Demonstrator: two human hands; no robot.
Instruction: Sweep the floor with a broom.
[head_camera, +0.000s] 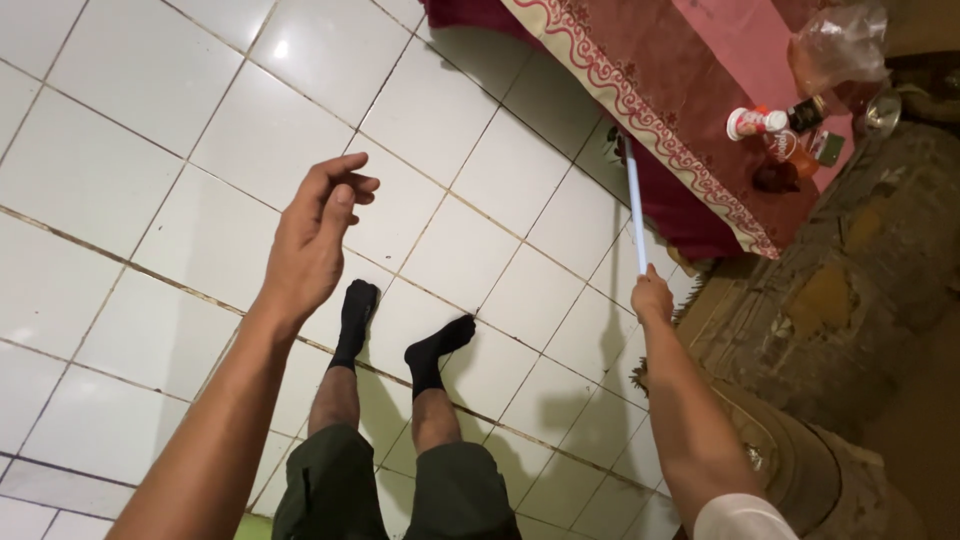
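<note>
Head view, looking straight down: I count two hands, two feet in black socks (400, 335), one thin light-blue rod (633, 205), and one red patterned cloth (690, 110) at the upper right with a small cluster of items on it, among them one white and red bottle (755, 122) lying on its side and one crumpled clear plastic bag (840, 45). My left hand (315, 240) is stretched forward over the white tiled floor (120, 150), arm nearly straight, wrist a little bent, and it holds nothing; its fingers are loosely curled at the tips with the thumb lying alongside, half open. My right hand (652, 295) reaches out to the right on a straight arm, a white sleeve (742, 518) showing near the bottom edge. Its fingers are closed round the lower end of the rod, which runs up and away from the fist to the edge of the cloth. A worn brown cushioned seat (830, 300) fills the right side, just beside that arm.
</note>
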